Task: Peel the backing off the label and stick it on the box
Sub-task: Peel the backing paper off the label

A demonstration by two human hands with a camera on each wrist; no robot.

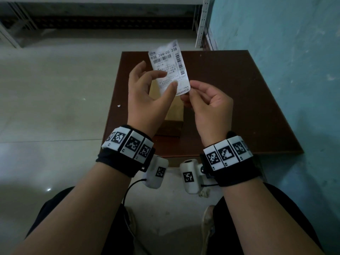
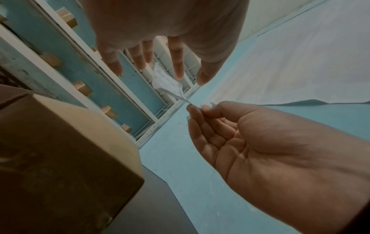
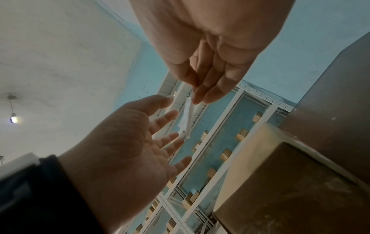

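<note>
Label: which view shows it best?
Head view. The label faces that camera, print and barcodes legible, its lower corner pinched by the right hand. The left wrist view shows only a small blurred patch past the left hand; the right wrist view shows it nearly edge-on.

one label (image 1: 167, 68), one box (image 1: 174, 111), two hands (image 1: 182, 94)

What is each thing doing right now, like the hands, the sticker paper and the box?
Label: held upright in the air, printed side showing.
Right hand: pinches the label's lower corner.
Left hand: fingers straight, thumb touching the label's face.
Cardboard box: closed, resting on the brown table, no label stuck on.
</note>
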